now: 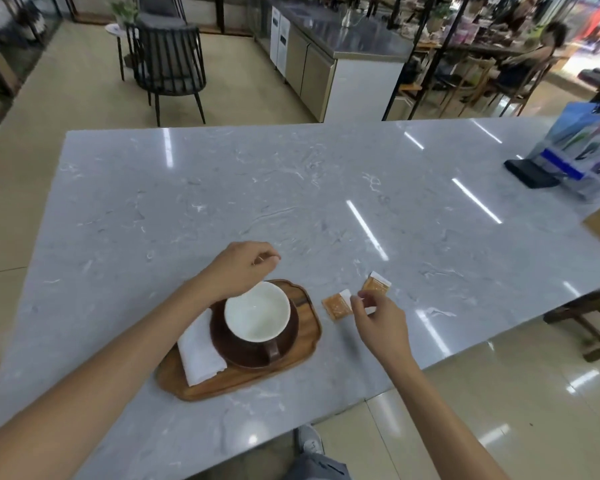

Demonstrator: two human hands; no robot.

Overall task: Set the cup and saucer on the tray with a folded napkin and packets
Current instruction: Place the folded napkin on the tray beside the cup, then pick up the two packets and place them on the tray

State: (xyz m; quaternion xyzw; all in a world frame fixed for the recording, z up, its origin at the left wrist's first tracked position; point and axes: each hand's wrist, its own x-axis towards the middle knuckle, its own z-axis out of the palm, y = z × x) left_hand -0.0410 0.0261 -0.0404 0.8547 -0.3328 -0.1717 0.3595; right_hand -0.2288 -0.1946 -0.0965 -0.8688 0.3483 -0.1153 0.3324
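- On the near part of the counter (291, 188), a wooden tray (305, 344) is sitting with the brown saucer (288, 336) on it, and the white-lined cup (257, 311) is standing upright on the saucer, handle pointing toward the person.
- A folded white napkin (200, 351) is lying on the left part of the tray, tucked right against the saucer, so I'd say cup, saucer and napkin are all sorted.
- What's left looks like the packets: two orange packets are lying on the bare counter just right of the tray, one nearer (335, 305) and one a bit farther (376, 284).
- Right hand (378, 318) is reaching at the nearer packet with thumb and finger closing toward its white edge. Honestly can't tell if it's actually pinching it yet.
- Left hand (243, 268) is hovering over the far rim of the cup, fingers loosely curled, nothing clearly in it, though whether something small is in there is hard to tell.
- Counter is glossy grey marble, reflecting ceiling lights, with a brochure holder (582, 157) at the far right.
- Room is looking like a cafe: tiled floor, a dark slatted chair (168, 69) beyond the counter, a steel worktop and seated people farther back.
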